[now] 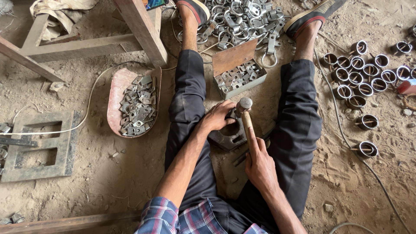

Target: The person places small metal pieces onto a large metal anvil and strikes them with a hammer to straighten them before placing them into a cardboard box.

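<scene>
On the sandy workshop floor (108, 173), between the seated person's legs, sits a dark square steel block with a round hole (229, 134). The left hand (219, 116) presses down on the block's near edge, apparently steadying a small piece. The right hand (260, 164) is clamped round the wooden-handled hammer (245, 113). Keep those fingers beside the hammer head clear; strike squarely.
</scene>
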